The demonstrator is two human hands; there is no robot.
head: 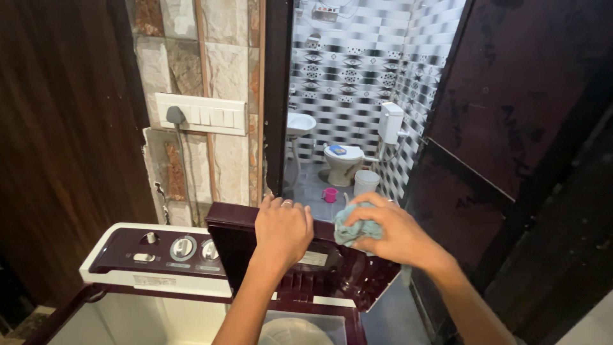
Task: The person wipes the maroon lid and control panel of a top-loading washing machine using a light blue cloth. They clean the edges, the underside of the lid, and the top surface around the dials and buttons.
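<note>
My left hand (283,229) grips the top edge of the raised dark maroon lid (332,275) of a top-loading washing machine (159,281). Held in my right hand (396,233) is a crumpled teal cloth (354,230), pressed against the inner face of the lid near its upper right edge. Below the lid, part of the pale tub (290,332) shows. The machine's control panel (172,250) with round knobs sits to the left of my hands.
A white switch plate (203,114) with a plug and cable hangs on the stone-tiled wall behind the machine. Past the open dark door (511,115) lies a bathroom with a toilet (343,163), white bucket (366,182), pink mug (330,194) and a basin. Wooden panelling is on the left.
</note>
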